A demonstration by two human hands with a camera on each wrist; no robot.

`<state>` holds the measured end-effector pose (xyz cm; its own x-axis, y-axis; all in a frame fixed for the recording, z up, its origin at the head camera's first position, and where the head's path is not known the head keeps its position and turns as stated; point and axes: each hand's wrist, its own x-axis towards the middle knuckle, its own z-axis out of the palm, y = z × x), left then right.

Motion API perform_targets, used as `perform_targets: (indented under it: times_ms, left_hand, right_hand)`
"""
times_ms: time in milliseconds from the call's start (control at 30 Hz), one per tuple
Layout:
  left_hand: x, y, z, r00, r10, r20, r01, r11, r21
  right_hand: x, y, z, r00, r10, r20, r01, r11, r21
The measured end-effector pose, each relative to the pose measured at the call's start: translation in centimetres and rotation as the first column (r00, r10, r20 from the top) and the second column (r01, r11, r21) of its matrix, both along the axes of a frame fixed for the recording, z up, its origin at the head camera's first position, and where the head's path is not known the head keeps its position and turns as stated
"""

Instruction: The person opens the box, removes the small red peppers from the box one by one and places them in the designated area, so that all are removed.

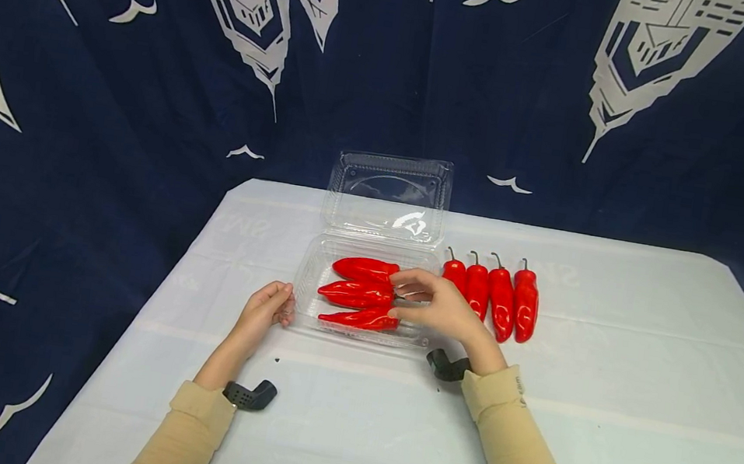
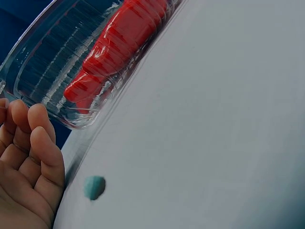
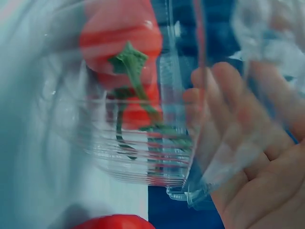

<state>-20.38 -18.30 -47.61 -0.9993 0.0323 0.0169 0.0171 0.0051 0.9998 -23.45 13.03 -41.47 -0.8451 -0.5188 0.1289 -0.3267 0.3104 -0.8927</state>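
A clear plastic clamshell box (image 1: 310, 271) lies on the table, its lid (image 1: 387, 195) raised at the back. Three red peppers (image 1: 357, 293) lie side by side inside, tips to the left and stems to the right. My left hand (image 1: 266, 308) is at the box's left wall, its loosely bent fingertips (image 2: 38, 117) right at the rim in the left wrist view. Over the right part of the box hovers my right hand (image 1: 436, 303), fingers spread and relaxed by the stem ends. Its palm shows through the clear plastic in the right wrist view, with green stems (image 3: 136, 81) beside it.
Several more red peppers (image 1: 500, 300) lie in a row right of the box, stems pointing away. A white cloth covers the table (image 1: 605, 388). Behind it hangs a dark blue curtain (image 1: 501, 108) with white building prints. Both wrists wear black devices (image 1: 249, 395).
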Motion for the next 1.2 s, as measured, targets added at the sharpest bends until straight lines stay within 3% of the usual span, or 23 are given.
perform_targets:
  times_ms: [500, 1200]
  left_hand:
    - [0.0, 0.1, -0.1, 1.000, 0.000, -0.009, 0.000, 1.000, 0.002]
    - [-0.1, 0.0, -0.2, 1.000, -0.003, -0.015, 0.003, 1.000, 0.020]
  right_hand:
    - [0.4, -1.1, -0.2, 0.998, 0.048, -0.028, -0.043, 0.988, 0.150]
    - [0.9, -2.1, -0.3, 0.997, 0.070, -0.039, -0.061, 0.980, 0.190]
